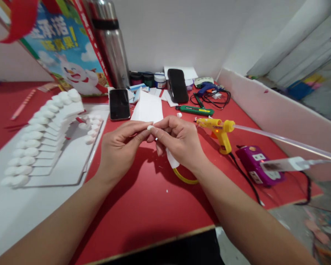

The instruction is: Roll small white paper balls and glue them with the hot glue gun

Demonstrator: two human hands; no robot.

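Note:
My left hand (pixel 123 143) and my right hand (pixel 179 141) meet over the red table, both closed, fingertips pinching a small white lump (pixel 150 127). Its material is too small to tell. Below my right hand, a white strip (pixel 172 159) and a yellow curved loop (pixel 186 179) show in part; my hand hides the rest. To the left, on a white board (pixel 71 173), stands a curved white stair model (pixel 48 147) edged with rounded white pieces. Smaller pinkish-white pieces (pixel 92 132) line its inner curve.
On the right lie a yellow hot glue gun (pixel 219 129) with a long clear stick, a purple power block (pixel 259 165) and a green cutter (pixel 195 110). Behind are two phones (pixel 119 105), white paper (pixel 148 107), paint jars (pixel 160 80), a steel flask (pixel 113 51) and a printed box (pixel 68 51).

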